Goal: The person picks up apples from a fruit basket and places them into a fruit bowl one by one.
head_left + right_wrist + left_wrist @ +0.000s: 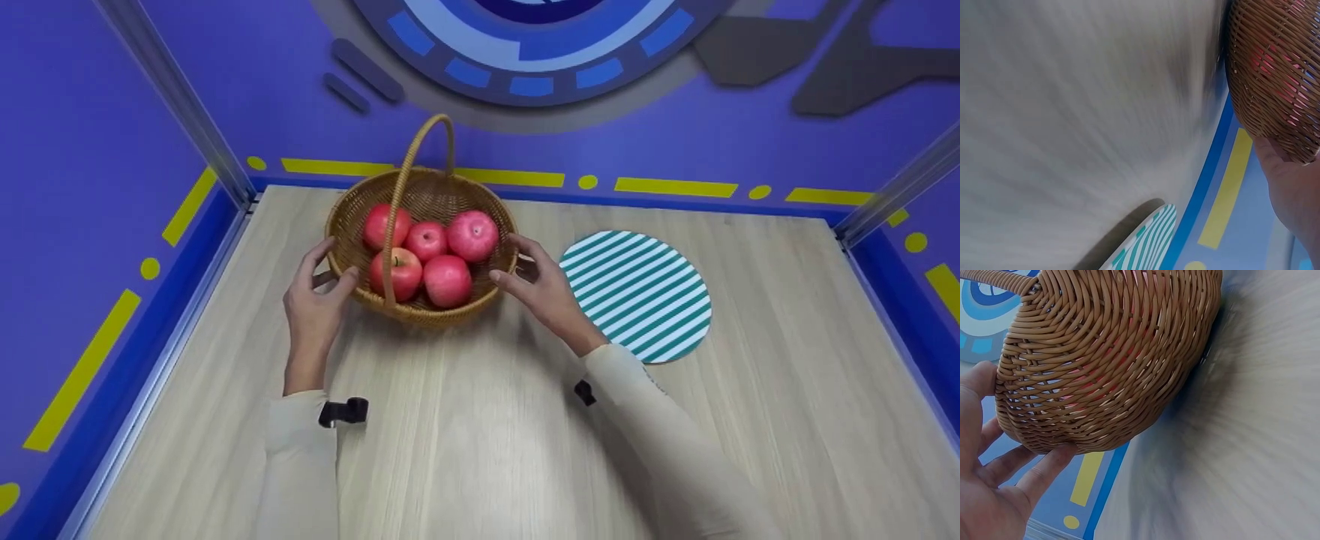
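A round wicker basket (442,315) with a tall arched handle (405,172) stands toward the back left of the table. Several red apples (448,282) lie in its bowl. My left hand (315,311) grips the left side, thumb over the rim and fingers spread against the outer weave. From the opposite side my right hand (551,296) holds the rim the same way, its thumb on the inner edge. In the left wrist view, the fingers reach under the curved wicker wall (1100,382). The right wrist view shows fingertips pressed to the basket's side (1266,95).
To the right of the basket a round mat (637,296) with green and white stripes lies on the wooden table (480,450), close beside my right wrist. Blue-purple panels (675,161) with yellow marks enclose the back and both sides, with metal posts (187,105) at the corners.
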Motion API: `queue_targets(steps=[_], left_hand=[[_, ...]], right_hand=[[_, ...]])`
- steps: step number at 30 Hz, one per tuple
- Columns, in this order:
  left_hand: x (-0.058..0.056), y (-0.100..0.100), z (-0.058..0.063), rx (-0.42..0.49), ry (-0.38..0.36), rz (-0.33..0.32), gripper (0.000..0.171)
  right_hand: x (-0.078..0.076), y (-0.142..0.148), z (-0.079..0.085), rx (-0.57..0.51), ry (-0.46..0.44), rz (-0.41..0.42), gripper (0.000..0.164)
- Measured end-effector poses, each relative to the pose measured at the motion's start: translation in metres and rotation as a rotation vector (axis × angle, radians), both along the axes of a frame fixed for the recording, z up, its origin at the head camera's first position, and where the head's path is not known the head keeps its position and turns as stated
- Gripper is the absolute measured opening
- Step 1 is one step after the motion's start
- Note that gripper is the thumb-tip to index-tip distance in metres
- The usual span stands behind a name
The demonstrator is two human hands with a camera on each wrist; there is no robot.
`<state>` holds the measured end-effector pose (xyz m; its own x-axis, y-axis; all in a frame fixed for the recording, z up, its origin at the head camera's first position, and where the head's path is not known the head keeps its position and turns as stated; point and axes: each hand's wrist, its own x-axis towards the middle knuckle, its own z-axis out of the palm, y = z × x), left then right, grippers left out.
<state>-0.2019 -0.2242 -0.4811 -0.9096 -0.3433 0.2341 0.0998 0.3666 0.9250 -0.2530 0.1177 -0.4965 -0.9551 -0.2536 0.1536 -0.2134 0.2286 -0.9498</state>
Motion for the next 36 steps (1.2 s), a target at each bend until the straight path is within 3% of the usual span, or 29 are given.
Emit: queue_targets(steps=[36], left_hand=[[-0.006,0.035,-0.004,0.039,0.066,-0.056,0.056]], right_hand=[[0.005,0.039,-0.004,0.015,-0.03,-0.026,0.076]])
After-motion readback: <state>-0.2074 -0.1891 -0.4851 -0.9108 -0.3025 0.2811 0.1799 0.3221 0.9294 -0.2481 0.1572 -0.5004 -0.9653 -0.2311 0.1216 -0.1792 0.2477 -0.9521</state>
